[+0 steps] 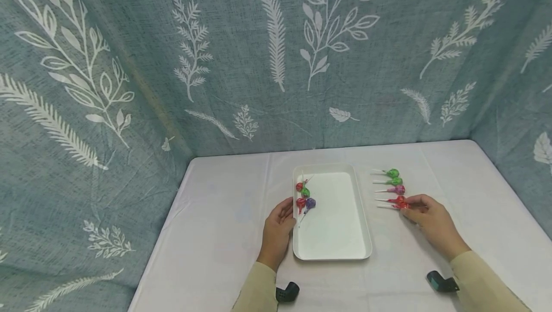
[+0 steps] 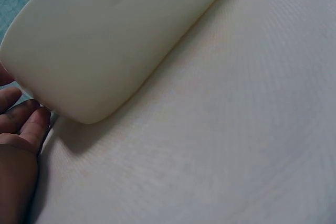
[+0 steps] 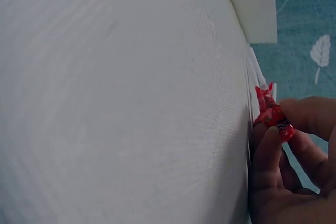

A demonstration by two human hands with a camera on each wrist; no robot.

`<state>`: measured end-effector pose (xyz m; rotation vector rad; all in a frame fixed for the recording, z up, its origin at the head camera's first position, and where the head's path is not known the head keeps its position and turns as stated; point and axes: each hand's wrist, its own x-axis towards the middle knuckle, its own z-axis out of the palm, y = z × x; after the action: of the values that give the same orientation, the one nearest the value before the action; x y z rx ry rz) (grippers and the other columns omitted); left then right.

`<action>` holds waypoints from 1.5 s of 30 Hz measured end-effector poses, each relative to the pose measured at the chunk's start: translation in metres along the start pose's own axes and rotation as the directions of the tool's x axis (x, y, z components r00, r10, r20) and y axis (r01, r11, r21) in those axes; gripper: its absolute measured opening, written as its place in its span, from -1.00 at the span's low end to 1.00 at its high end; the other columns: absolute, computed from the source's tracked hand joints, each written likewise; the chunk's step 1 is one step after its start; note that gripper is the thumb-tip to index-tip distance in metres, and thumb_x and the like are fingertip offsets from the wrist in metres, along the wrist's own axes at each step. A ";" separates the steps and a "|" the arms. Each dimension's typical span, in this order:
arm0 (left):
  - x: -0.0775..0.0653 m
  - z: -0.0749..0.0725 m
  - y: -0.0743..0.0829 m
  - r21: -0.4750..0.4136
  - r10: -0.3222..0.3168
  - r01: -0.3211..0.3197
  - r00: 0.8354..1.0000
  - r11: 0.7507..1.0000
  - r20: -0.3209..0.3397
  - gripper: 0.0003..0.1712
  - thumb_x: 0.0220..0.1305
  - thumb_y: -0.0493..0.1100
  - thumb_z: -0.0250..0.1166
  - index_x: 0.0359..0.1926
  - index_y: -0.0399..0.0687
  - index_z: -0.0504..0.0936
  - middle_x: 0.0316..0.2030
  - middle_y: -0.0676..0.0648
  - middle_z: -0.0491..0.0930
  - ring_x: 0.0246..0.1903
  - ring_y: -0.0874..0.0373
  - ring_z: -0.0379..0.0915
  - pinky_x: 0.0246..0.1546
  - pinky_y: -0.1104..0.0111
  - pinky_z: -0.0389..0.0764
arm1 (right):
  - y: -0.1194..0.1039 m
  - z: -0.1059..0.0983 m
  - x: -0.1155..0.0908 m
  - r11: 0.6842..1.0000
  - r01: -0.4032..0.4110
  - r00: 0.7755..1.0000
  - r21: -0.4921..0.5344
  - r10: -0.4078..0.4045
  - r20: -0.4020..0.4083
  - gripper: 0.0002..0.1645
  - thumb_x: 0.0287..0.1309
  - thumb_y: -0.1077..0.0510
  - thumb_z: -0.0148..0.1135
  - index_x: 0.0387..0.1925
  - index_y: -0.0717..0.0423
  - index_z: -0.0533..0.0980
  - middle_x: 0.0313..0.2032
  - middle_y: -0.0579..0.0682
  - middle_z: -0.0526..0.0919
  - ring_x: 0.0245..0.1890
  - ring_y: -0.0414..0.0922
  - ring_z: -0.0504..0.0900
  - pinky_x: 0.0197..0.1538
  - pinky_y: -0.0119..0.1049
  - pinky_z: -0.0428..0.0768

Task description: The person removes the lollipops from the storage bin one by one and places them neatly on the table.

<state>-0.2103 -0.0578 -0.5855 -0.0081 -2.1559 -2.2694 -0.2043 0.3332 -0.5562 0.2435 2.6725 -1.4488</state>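
Observation:
A white rectangular tray [image 1: 336, 249] lies on the cloth-covered table. Several wrapped lollipops sit along its left side: red, a green lollipop [image 1: 305, 192] and a purple lollipop [image 1: 310, 202]. At the tray's left edge, my left hand [image 1: 277, 230] holds the rim with bent fingers; in the left wrist view its fingers [image 2: 35, 124] bear on the tray wall. My right hand [image 1: 433, 223] pinches a red lollipop [image 3: 275, 116] between thumb and fingers, low at the table, its white stick pointing left. This is the nearest of a column of lollipops right of the tray.
Beyond the pinched one, the column holds another red lollipop [image 1: 397, 199], a pink-purple lollipop [image 1: 399, 190] and two green ones. Black devices [image 1: 288, 293] hang by both wrists. A blue-green curtain [image 1: 258, 63] with white leaf prints rises behind the table.

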 end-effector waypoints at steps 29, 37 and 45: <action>0.000 -0.002 0.000 0.014 -0.003 0.003 1.000 1.000 -0.002 -0.36 0.42 -0.51 0.12 0.50 -0.33 0.46 0.41 -0.28 0.52 0.45 -0.10 0.42 0.38 0.37 0.51 | -0.002 0.005 0.002 0.998 0.008 0.999 -0.059 -0.010 -0.036 -0.55 0.50 0.15 0.35 0.22 0.36 0.51 0.11 0.35 0.65 -0.01 0.15 0.67 -0.27 -0.43 0.68; 0.000 -0.001 0.000 0.024 -0.008 0.008 1.000 1.000 -0.005 -0.37 0.44 -0.50 0.12 0.50 -0.33 0.47 0.42 -0.27 0.52 0.45 -0.09 0.41 0.38 0.37 0.50 | -0.001 0.003 0.002 0.999 0.012 0.998 -0.037 -0.015 -0.058 -0.56 0.49 0.11 0.38 0.16 0.36 0.54 0.05 0.31 0.69 -0.10 0.05 0.70 -0.29 -0.41 0.69; 0.000 -0.002 -0.001 0.032 -0.009 0.009 1.000 0.999 -0.003 -0.37 0.44 -0.50 0.12 0.51 -0.31 0.46 0.42 -0.26 0.51 0.45 -0.07 0.41 0.38 0.37 0.50 | 0.001 -0.001 0.000 1.000 -0.006 0.999 0.001 0.006 -0.044 -0.52 0.56 0.03 0.28 0.21 0.35 0.53 0.12 0.31 0.66 -0.02 0.10 0.71 -0.22 -0.45 0.71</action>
<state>-0.2107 -0.0596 -0.5868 0.0046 -2.1954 -2.2371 -0.2044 0.3349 -0.5567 0.2863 2.7027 -1.4595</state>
